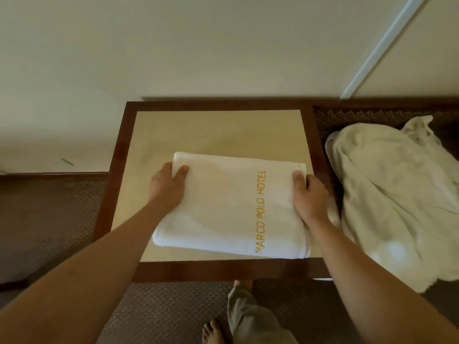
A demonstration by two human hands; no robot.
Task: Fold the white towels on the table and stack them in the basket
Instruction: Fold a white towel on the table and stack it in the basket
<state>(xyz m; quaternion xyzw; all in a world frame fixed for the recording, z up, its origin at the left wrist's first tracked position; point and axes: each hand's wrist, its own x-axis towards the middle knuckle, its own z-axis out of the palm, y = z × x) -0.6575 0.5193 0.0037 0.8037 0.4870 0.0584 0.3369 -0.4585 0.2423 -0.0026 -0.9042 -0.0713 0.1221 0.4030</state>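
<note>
The folded towel (pixel 223 207) is white with gold lettering along its right side. The table (pixel 213 106) under it has a pale beige top framed in dark reddish-brown wood. Right of the table, a crumpled towel (pixel 395 194) is off-white. The carpet (pixel 49 219) is brown with a small diamond pattern.

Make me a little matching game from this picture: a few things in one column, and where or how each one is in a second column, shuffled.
Things:
1. folded towel
2. crumpled towel
3. left hand
4. bare foot

Places or states:
A. on the carpet, near the bottom edge of the picture
B. lying flat on the table, gold lettering showing
C. heaped loosely to the right of the table
D. gripping the folded towel's left edge

Pairs: 1-B, 2-C, 3-D, 4-A
</note>
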